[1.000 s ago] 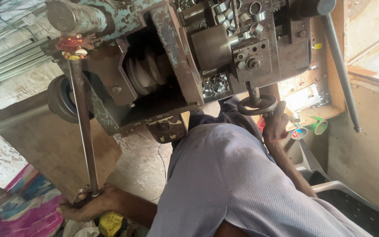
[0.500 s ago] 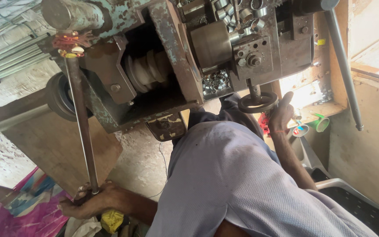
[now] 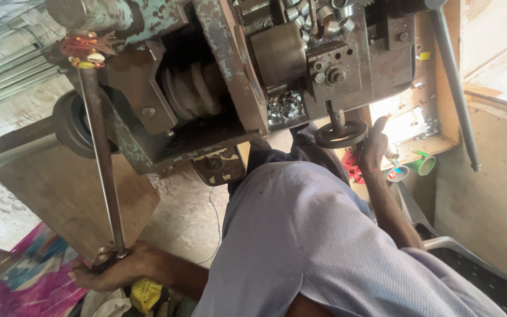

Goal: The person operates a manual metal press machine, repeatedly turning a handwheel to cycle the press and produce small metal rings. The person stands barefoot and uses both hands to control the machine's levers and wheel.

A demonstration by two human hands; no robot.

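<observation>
Long grey metal rod (image 3: 102, 170), slanting from the red-tagged collar at the upper left of the old blue-green lathe (image 3: 230, 64) down to the lower left. Held at its bottom end by the left hand (image 3: 112, 271), fingers wrapped tight round the tip, knuckles up. Most of the rod's length out in the open, between collar and fist.

Right hand (image 3: 374, 144) up against the rim of the small black handwheel (image 3: 340, 134) under the tool block; fingers curled along the rim, thumb side hidden, so hard to tell whether clasped or only resting.

Judging by this: a fair batch done, much stock left.

Recess (image 3: 272, 120) in the machine body, just left of the handwheel: filled with small bright metal rings, loosely heaped. More such short sleeves (image 3: 315, 13) piled along the top edge of the machine, above the round chuck.

Farther out: stepped belt pulley (image 3: 198, 88) in the open housing, wooden board (image 3: 60, 194) leaning below the rod, long steel lever (image 3: 456, 88) at the right. On the sunlit ledge beyond the right hand, a green funnel (image 3: 425, 164) and a blue one (image 3: 397, 173), contents not visible. Pink patterned cloth (image 3: 24, 287) and a yellow lump (image 3: 145, 293) near the left hand.
</observation>
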